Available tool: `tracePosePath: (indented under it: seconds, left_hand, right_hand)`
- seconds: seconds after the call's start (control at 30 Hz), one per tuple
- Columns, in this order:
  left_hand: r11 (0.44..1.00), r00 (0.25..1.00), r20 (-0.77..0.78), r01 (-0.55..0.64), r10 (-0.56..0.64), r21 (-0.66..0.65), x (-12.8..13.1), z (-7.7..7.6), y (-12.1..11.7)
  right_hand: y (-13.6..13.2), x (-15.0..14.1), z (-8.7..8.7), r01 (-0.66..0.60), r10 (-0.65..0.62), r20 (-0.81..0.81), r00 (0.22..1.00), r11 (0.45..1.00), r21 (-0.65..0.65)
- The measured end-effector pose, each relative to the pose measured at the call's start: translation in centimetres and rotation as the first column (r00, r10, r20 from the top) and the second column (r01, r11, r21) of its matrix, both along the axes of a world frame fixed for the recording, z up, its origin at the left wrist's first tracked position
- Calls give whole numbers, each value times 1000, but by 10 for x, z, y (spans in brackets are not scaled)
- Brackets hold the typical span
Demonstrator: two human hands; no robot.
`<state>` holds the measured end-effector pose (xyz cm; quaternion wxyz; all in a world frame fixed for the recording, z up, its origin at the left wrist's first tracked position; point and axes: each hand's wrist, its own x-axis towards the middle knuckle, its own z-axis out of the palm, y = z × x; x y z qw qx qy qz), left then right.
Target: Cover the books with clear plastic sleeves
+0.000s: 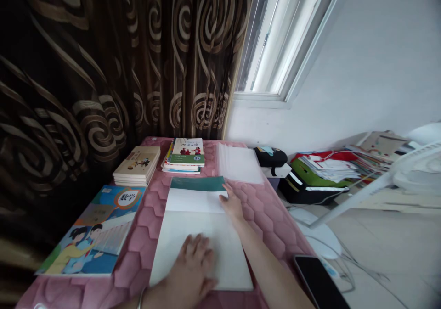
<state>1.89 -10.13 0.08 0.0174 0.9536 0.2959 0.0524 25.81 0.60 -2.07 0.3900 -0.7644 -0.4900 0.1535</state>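
A book [203, 233] lies open on the pink quilted surface, its large blank pale page nearest me. Beyond that page is a white paper strip [196, 200], and past it a dark green band [196, 183] at the far end. My left hand [191, 267], slightly blurred, rests flat on the pale page with fingers spread. At the far right edge, my right hand [232, 203] has thumb and fingers closed at the white paper's border, beside the green band. Some of its fingertips are hidden at that edge.
Left lie a blue mathematics textbook [99, 231] and a stack of tan books [138, 164]. Behind are mixed books [186, 155] and clear plastic sleeves [239, 163]. A phone [320, 281] sits at front right. A white fan [365, 192] and cables stand beyond the right edge.
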Motion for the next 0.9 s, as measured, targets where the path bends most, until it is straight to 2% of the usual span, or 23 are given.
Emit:
tracePosePath:
  seconds: [0.03, 0.1, 0.2, 0.27, 0.33, 0.43, 0.53, 0.6, 0.67, 0.8, 0.87, 0.9]
  left_hand:
    - [999, 999, -27, 43, -42, 3, -2, -5, -11]
    - [999, 997, -71, 31, -29, 31, -4, -14, -21]
    - [992, 993, -116, 0, 15, 130, -4, -23, -22]
    - [970, 991, -127, 78, -50, 231, -2, -25, -20]
    - [925, 980, -136, 181, -143, 335, 0, -21, -21]
    - [858, 960, -150, 280, -237, 431, 0, -4, -25]
    - [843, 957, -152, 291, -249, 452, -6, 15, -29]
    - [840, 958, -152, 288, -245, 459, -13, 19, -33]
    - [824, 951, -159, 310, -265, 474, -20, 13, -39]
    - [798, 939, -154, 342, -307, 497, -27, -23, -56]
    - [823, 946, -137, 324, -294, 467, -26, -38, -62]
    - [849, 950, -131, 311, -282, 427, -25, -40, -64]
  right_hand:
    - [0, 0, 0, -6, 6, 14, 1000, 1000, -15]
    - [0, 0, -1, -16, 18, 40, 999, 999, -45]
    - [0, 1, -1, -39, 41, 58, 997, 998, -47]
    - [0, 1, -1, -48, 51, 61, 997, 998, -48]
    - [0, 1, 1, -57, 60, 58, 997, 997, -49]
    - [-2, 2, 4, -63, 65, 45, 997, 997, -48]
    - [-10, 1, 6, -79, 80, 27, 996, 996, -38]
    - [-20, -1, 5, -96, 97, 14, 995, 995, -34]
    - [-32, -3, 2, -108, 108, 0, 994, 993, -38]
    - [-54, -8, -3, -112, 110, -53, 992, 993, -23]
    - [-59, -11, -4, -104, 103, -72, 992, 995, -9]
    - [-61, -12, -4, -99, 98, -75, 992, 995, -6]
